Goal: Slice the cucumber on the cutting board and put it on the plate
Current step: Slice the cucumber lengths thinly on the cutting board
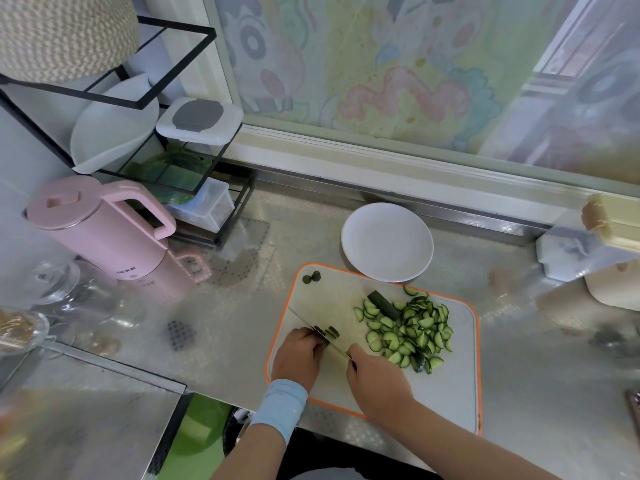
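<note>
The cucumber piece (329,331) under the knife lay on the cutting board (450,382), toward the board's 8 o'clock side. It was a short dark-green stub with a couple of slices standing against the blade. The left hand (298,355) pinned it down, fingers curled narrow over its near end, so most of the stub was hidden beneath them. A pale blue wristband (280,405) sat on that wrist.

The right hand (375,379) was closed around the knife handle, which was fully covered by the fist. The knife (313,329) ran from the fist toward 10 o'clock, blade thin and partly lost against the board's pale surface; its edge met the cucumber just beside the left fingertips.

At 3 o'clock from the knife, a heap of half-moon slices (408,332) covered the board's right half. A longer uncut length (383,304) lay tilted at the heap's 11 o'clock edge. Two small end pieces (311,277) sat alone at the board's far left corner.

The white plate (387,242) stood at 12 o'clock from the board, its rim touching or just overlapping the board's far edge; which one, I could not tell.

Further out at 9 to 10 o'clock, there was a pink kettle (100,226). The right edge of the counter was blurred and cut off.
</note>
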Available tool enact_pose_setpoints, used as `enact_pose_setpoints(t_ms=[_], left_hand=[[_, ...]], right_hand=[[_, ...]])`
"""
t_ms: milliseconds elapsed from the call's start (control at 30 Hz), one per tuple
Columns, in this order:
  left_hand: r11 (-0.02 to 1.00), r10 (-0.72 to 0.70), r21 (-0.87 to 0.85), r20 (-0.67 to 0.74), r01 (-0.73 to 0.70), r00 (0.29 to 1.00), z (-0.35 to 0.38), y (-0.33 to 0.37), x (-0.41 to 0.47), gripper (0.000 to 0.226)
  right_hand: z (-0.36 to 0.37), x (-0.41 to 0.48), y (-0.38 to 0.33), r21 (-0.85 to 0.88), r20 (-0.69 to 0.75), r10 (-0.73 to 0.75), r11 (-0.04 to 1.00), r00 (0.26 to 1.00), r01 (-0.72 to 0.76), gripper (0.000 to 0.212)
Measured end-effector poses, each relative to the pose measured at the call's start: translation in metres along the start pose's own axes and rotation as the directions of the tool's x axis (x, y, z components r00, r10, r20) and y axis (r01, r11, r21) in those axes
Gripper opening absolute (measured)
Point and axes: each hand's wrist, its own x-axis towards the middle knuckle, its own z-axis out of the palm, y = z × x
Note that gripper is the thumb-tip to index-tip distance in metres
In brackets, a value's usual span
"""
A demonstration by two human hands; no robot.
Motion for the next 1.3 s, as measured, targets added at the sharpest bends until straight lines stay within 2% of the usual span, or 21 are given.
enact_pose_setpoints(t_ms=[367,600,800,1133,1300], left_hand=[[0.999,-0.009,-0.034,0.012,0.009,1.0,0.004,-0.008,-0.002,0.013],[1.0,0.004,-0.004,0.035,-0.004,0.999,-0.001,-0.006,0.0,0.018],[1.0,-0.003,0.0,0.023,0.003,1.0,0.001,-0.007,0.0,0.013],[0.999,-0.003,-0.041,0.016,0.004,1.0,0.005,-0.008,-0.002,0.014],[0.999,0.01,-0.035,-0.027,-0.011,1.0,0.008,-0.01,-0.003,0.01]], right_hand=[[0.007,0.025,-0.017,-0.001,0.026,0.019,1.0,0.999,-0.019,0.015],[0.002,0.01,-0.011,-0.016,-0.021,-0.033,0.999,0.999,0.033,0.015],[-0.001,0.001,-0.002,-0.011,-0.014,-0.033,0.999,0.999,0.033,0.014],[0.006,0.02,-0.012,0.033,0.057,0.024,0.999,0.998,-0.026,0.011],[0.005,0.025,-0.019,0.008,0.042,0.027,1.0,0.999,-0.028,0.016]])
